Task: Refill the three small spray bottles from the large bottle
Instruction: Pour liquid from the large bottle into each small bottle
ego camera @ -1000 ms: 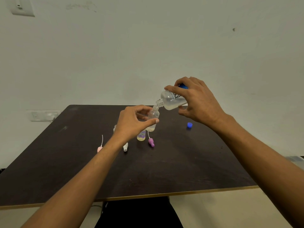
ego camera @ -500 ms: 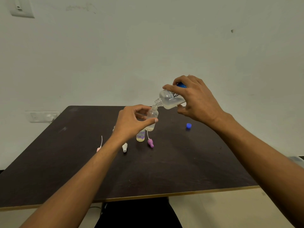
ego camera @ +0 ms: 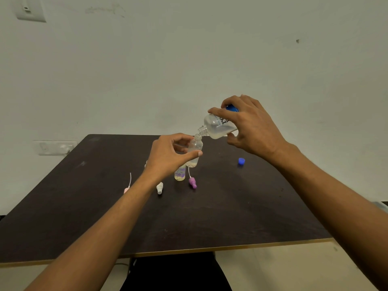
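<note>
Grip of right hand (ego camera: 255, 130) clasps tilted clear large bottle (ego camera: 216, 128); left hand (ego camera: 168, 158) clasps small bottle (ego camera: 196, 146).

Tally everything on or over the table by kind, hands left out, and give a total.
Large bottle: 1
Small bottles: 2, one held, one standing; a likely third is mostly hidden behind the left hand
Spray tops lying loose: 3, pink, white, purple
Blue cap: 1
Total: 7 clearly seen

Bare tabletop (ego camera: 210, 223) up front (yellow bottle (ego camera: 180, 174), purple spray head (ego camera: 192, 182), blue cap (ego camera: 241, 161) behind)
</note>
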### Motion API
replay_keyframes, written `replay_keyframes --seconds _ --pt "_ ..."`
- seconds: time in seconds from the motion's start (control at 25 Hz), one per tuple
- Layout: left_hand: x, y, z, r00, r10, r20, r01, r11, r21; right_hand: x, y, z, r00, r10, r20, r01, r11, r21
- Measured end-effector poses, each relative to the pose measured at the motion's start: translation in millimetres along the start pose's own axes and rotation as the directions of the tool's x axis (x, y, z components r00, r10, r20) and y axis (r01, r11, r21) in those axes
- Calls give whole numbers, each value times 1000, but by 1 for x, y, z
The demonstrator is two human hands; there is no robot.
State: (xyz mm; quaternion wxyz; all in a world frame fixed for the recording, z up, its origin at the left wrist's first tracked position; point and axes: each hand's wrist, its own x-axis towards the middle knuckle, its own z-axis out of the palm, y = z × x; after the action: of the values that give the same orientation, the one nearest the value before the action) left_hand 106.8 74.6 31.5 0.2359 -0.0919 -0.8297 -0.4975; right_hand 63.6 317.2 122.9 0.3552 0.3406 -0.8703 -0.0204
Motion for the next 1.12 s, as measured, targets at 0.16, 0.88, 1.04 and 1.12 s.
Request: replay_keyframes --seconds 0.16,0.88,1.04,1.12 --pt "0 0 0 1000 1 -9 -1 1000 -9 2 0 1 1000 -8 -4 8 1000 -17" --pt "-1 -3 -1 1000 1 -14 -1 1000 11 5 -3 0 999 -39 -38 37 998 -56" --pt "-1 -5 0 1000 -2 -17 2 1000 12 4 -4 0 998 -46 -44 43 998 -56" --pt "-1 -4 0 1000 -2 -17 2 1000 15 4 -4 -1 998 -50 -49 47 997 -58"
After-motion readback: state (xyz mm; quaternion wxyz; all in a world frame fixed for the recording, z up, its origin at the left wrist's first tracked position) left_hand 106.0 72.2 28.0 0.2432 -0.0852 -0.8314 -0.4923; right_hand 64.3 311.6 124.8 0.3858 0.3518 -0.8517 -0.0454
